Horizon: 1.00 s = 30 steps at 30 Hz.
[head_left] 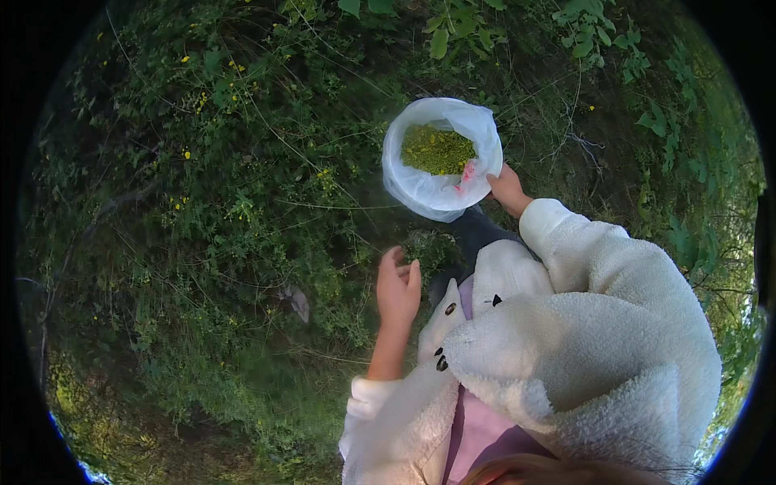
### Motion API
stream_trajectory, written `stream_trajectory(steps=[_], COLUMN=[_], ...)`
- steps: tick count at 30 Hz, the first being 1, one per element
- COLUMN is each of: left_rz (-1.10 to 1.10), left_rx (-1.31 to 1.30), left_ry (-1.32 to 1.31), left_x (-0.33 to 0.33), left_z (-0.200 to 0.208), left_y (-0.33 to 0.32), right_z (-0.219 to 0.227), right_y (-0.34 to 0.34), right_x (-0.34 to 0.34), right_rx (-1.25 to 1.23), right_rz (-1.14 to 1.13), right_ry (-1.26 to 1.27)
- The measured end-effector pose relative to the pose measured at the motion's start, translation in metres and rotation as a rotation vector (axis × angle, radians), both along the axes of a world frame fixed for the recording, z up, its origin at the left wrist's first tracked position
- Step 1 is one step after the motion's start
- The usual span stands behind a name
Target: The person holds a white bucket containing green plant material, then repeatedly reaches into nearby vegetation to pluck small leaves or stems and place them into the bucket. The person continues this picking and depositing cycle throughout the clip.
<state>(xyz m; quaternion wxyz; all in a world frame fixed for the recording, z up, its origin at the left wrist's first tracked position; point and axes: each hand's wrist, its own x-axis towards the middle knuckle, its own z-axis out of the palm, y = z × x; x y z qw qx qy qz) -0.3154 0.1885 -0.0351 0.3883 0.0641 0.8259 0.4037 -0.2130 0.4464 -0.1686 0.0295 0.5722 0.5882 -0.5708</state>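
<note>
A round bucket [396, 174] lined with a whitish, translucent plastic bag is at upper centre, tilted so that I see into it. Inside lies a heap of small yellow-green flower heads [437, 150], with pink-red print on the bag beside them. My right hand [508, 191] grips the bucket's right rim, thumb over the edge and the other fingers mostly hidden. Lower and to the left, my left hand [398, 288] hangs over the greenery, apart from the bucket. Its thumb stands away from loosely curled fingers, and nothing shows in it.
Dense green plants and grass surround me. Yellow blossoms [236, 66] dot the plants at the upper left, and thin stems cross the middle. A dry grey-brown leaf [298, 303] lies left of my left hand. Bare twigs [584, 141] stick out right of the bucket.
</note>
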Motion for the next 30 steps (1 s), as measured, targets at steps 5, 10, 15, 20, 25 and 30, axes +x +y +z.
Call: stream_trajectory(steps=[5,10,15,20,25,30], left_rz=[-0.219,-0.219,-0.237,-0.457,-0.224,-0.189], left_rx=[-0.081,-0.053,-0.115,-0.281,-0.059,-0.123], left_ry=[-0.299,-0.321,-0.502,-0.563,-0.523,-0.559], left_x=[0.039,0.065,0.098,0.165,0.211,0.222], left_z=[-0.045,-0.094,-0.16,-0.219,-0.243,-0.244], left_y=[-0.009,-0.022,-0.051,-0.089,-0.108,-0.109], right_z=[-0.092,-0.172,-0.236,-0.288,-0.345,-0.415], right_y=[0.026,0.035,0.044,0.06,0.076,0.086], right_x=[-0.009,-0.018,-0.037,-0.053,-0.048,-0.039], right_rx=[-0.129,-0.247,-0.36,-0.352,-0.353,-0.287], right_rz=[-0.383,-0.582,-0.814,-0.861,-0.849,-0.768], right_ry=[-0.15,-0.138,0.029,-0.021,0.052,0.049])
